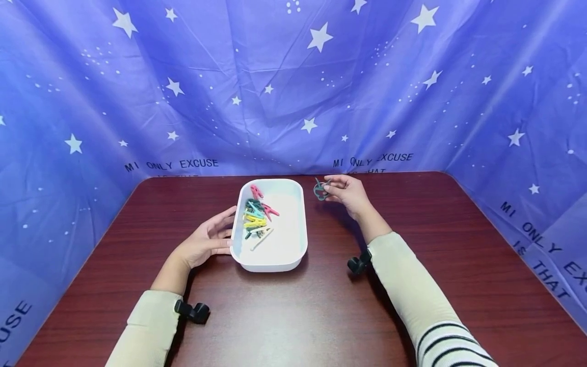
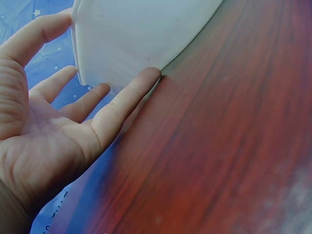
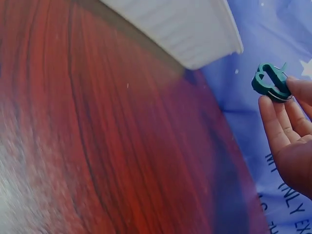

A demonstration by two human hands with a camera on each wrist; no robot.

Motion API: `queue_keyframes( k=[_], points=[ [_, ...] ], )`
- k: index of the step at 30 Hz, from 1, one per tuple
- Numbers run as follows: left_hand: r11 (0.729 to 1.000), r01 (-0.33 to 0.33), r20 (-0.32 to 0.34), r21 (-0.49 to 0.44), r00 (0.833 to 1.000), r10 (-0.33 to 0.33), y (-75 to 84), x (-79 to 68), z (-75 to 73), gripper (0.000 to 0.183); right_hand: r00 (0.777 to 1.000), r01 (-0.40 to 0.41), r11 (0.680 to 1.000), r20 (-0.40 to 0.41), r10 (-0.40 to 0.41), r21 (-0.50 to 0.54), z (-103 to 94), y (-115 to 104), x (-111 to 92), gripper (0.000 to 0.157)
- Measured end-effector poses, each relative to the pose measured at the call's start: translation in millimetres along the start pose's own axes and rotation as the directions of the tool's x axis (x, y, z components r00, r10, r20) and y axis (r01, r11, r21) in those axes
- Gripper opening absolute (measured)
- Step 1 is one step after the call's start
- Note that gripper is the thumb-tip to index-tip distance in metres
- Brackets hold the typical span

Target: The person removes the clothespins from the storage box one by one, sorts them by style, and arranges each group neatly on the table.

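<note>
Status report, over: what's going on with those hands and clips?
Right grip pinches green clip, beside tray. Left grip, fingers extended, touches tray. Nothing visible between clip and tray.

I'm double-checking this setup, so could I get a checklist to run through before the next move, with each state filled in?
1. Green clip held: ok, pinched in the right hand.
2. Held clip apart from the white tray: ok, just off its right side.
3. Left hand on the tray: ok, fingers touch its left side.
4. Bare floor inside the tray: ok, on the right.
5. Piled clips separated: not ok, several overlap.
6. Exact pile count: cannot tell.
</note>
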State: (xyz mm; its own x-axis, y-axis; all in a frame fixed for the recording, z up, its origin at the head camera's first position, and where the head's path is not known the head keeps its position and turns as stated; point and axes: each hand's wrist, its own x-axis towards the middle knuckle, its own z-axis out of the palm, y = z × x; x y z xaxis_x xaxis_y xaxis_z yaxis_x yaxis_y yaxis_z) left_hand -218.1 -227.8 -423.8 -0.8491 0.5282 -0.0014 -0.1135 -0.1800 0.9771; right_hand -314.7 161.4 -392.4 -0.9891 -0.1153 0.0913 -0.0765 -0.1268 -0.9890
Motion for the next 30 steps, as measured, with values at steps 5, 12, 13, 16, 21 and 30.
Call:
queue_keyframes(
  k=[5, 12, 13, 16, 21, 30],
  points=[
    [1.0, -0.004, 0.006, 0.001, 1.0, 0.004, 0.5, 0.0, -0.5, 0.088, 0.999, -0.023, 1.0, -0.026, 0.023, -0.01, -7.5, 8, 7, 0.042],
    [1.0, -0.002, 0.007, -0.004, 1.0, 0.002, -0.6, 0.5, -1.0, 0.088, 0.996, -0.094, 0.993, -0.017, 0.093, -0.072, -18.1, 21, 11, 0.045],
    [1.0, -0.001, 0.005, -0.004, 1.0, 0.001, -0.7, 0.3, -1.1, 0.088, 0.995, -0.1, 0.991, -0.013, 0.1, -0.086, -19.4, 22, 11, 0.045],
    [1.0, -0.002, 0.005, -0.004, 1.0, 0.002, -0.7, 0.0, -1.5, 0.088, 0.993, -0.116, 0.985, -0.013, 0.115, -0.126, -22.3, 25, 12, 0.042],
    [1.0, -0.004, 0.01, -0.003, 1.0, 0.004, -1.2, 0.4, -2.7, 0.087, 0.993, -0.12, 0.972, -0.011, 0.12, -0.2, -24.4, 29, 12, 0.044],
    [1.0, 0.0, 0.009, 0.0, 1.0, 0.0, -1.1, 0.1, -3.0, 0.087, 0.997, -0.081, 0.903, -0.025, 0.078, -0.422, -21.5, 32, 17, 0.043]
  ],
)
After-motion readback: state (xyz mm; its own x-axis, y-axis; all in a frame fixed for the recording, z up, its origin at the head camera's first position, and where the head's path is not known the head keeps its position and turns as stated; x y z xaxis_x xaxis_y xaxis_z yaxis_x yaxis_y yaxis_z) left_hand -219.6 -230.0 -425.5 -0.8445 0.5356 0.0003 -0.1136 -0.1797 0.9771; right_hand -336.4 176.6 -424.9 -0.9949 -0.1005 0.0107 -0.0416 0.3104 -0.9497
